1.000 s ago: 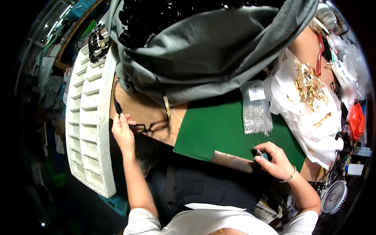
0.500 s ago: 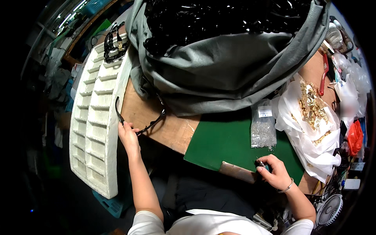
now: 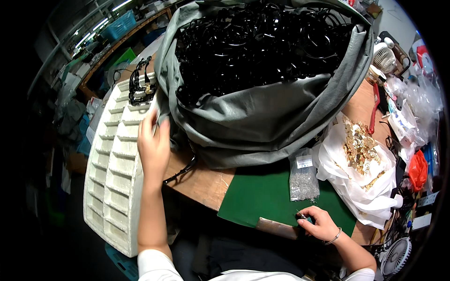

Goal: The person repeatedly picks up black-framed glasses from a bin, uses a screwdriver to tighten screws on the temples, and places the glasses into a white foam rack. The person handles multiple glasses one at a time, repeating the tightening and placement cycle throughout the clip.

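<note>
My left hand (image 3: 154, 143), blurred by motion, is over the right rim of a long white compartment tray (image 3: 136, 206). Its fingers are stretched, with a gap between thumb and fingers. Just beyond the fingertips, black eyeglass frames (image 3: 142, 89) lie stacked on the tray's far end. A black glasses temple (image 3: 181, 172) rests on the wooden table to the right of my left wrist. At the right, my right hand (image 3: 318, 224) is closed on a small dark tool (image 3: 303, 217) with a thin metal tip and a teal part. The rest of the tool is hidden in the fingers.
A grey cloth sack (image 3: 253, 122) full of black glasses parts (image 3: 253, 47) stands at the back. A green mat (image 3: 253, 192) holds a clear bag (image 3: 303, 182) of tiny clear pieces. To its right are gold metal parts (image 3: 361, 152) in white plastic (image 3: 370, 201) and a fan (image 3: 396, 255).
My left hand has moved away from the glasses temple, toward the tray's far end. My right hand keeps its tool over the mat's near edge. The view has tilted up.
</note>
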### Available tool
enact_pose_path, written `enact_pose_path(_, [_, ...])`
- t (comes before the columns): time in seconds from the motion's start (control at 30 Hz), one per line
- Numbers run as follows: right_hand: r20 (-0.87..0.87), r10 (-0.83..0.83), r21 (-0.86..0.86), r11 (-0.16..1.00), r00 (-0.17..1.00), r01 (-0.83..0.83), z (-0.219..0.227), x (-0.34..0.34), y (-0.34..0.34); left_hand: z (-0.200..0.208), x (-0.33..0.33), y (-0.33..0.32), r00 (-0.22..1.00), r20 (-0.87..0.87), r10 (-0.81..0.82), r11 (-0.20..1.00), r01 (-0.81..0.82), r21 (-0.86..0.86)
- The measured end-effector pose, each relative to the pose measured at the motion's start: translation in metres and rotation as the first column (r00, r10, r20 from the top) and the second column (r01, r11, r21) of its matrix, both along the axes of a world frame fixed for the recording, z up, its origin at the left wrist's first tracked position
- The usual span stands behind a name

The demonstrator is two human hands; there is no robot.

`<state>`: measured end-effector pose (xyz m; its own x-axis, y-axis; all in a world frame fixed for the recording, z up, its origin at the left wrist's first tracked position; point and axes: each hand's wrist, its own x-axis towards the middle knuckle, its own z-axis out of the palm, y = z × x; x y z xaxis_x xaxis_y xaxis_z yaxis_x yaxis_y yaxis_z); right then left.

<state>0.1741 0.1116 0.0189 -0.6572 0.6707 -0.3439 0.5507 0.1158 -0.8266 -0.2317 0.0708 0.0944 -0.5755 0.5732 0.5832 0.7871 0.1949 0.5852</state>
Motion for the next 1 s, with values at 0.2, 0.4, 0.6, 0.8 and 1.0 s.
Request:
enact_pose_path(0.2, [-0.013, 0.009, 0.032, 0.999, 1.000, -0.008, 0.003, -0.011, -0.008, 0.067, -0.039, 0.134, 0.975, -0.109, -0.195, 0.978, 0.202, 0.058])
enact_pose_path(0.4, [-0.011, -0.078, 0.126, 0.989, 0.997, 0.079, 0.003, 0.006, -0.013, 0.075, 0.025, 0.161, 0.817, -0.565, 0.116, 0.989, -0.044, 0.138])
enact_pose_path(0.6, [-0.020, 0.048, 0.206, 0.978, 0.999, -0.043, 0.003, -0.006, -0.013, 0.138, 0.060, 0.210, 0.690, 0.615, -0.383, 0.784, 0.595, -0.179])
enact_pose_path(0.8, [-0.110, 0.033, 0.254, 0.967, 0.993, -0.004, -0.003, 0.016, -0.012, 0.148, 0.052, 0.222, 0.735, 0.444, -0.513, 0.850, 0.508, 0.140])
enact_pose_path(1.0, [-0.189, 0.080, 0.237, 0.971, 0.979, -0.034, 0.008, 0.020, -0.009, 0.181, 0.039, 0.138, 0.592, 0.404, -0.697, 0.564, 0.105, 0.819])
